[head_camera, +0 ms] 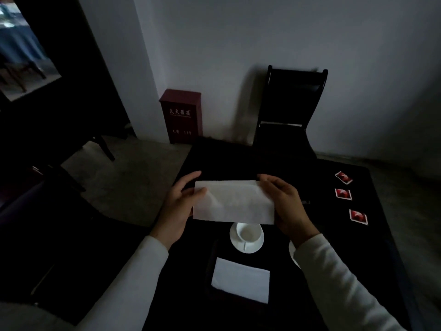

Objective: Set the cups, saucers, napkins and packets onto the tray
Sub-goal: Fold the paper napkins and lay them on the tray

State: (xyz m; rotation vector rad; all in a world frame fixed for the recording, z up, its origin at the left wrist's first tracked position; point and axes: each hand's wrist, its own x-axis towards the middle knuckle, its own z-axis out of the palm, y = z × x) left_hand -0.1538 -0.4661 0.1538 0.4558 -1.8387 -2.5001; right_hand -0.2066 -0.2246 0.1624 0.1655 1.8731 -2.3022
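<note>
Both hands hold a folded white napkin (235,203) in the air above the dark table. My left hand (182,201) pinches its left edge and my right hand (285,201) grips its right edge. Below it a white cup (248,232) stands on a white saucer (247,246). A second folded napkin (241,279) lies flat on a dark tray (212,256) near me. Three red packets (343,177) (343,194) (358,217) lie in a row on the table's right side. A second white saucer edge (291,253) shows behind my right sleeve.
The table (334,247) is covered in black cloth. A dark chair (290,111) stands at its far side against the wall. A red cabinet (181,115) sits on the floor by a white pillar. Another dark chair is at the left.
</note>
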